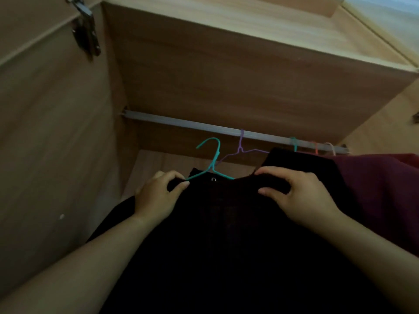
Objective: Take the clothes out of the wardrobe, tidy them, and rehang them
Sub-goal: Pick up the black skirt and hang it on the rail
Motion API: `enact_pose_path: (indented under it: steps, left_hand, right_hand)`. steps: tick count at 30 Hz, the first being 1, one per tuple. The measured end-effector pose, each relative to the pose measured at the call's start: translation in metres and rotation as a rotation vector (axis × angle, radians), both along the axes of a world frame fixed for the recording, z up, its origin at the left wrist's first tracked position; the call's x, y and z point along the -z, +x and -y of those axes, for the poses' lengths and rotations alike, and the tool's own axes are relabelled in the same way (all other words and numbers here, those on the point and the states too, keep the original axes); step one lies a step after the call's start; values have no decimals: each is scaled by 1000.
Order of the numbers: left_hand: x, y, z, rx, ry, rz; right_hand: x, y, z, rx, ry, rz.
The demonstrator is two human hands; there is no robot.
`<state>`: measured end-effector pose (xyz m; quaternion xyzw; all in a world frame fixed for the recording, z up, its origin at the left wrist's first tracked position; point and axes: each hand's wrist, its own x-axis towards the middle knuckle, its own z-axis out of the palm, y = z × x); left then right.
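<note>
- Garment of black fabric (pixel 226 234) on teal wire hanger (pixel 215 157), hook free, six o'clock from silver wardrobe rail (pixel 181 123).
- Left hand (pixel 156 196) pinches its nine o'clock shoulder.
- Right hand (pixel 299 196) pinches its three o'clock shoulder.

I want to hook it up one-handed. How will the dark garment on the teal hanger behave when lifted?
Probably floppy: the dark garment drapes and bunches under the left hand and right hand. It may slide on the thin teal hanger, whose free hook could swing.
</note>
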<state>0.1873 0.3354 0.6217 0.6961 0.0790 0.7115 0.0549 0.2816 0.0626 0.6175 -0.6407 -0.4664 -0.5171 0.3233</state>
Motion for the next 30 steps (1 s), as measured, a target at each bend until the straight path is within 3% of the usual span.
enact_pose_path:
  steps: [5,9,12,20,30]
  left_hand:
    - [-35,14,-30,20,31,74]
    - [-74,15,-37,75,58,-36]
    - [-84,18,-42,190,55,-120]
    - [-22,56,-51,450,-105,-412]
    - [47,94,-79,427,-7,-248]
  right_hand:
    - [-50,8,-25,108,96,-11]
    - [-101,2,-31,211,270,86]
    - [-122,0,-37,274,261,65]
    - [-125,20,-102,308,29,-41]
    - [-93,2,-127,503,84,312]
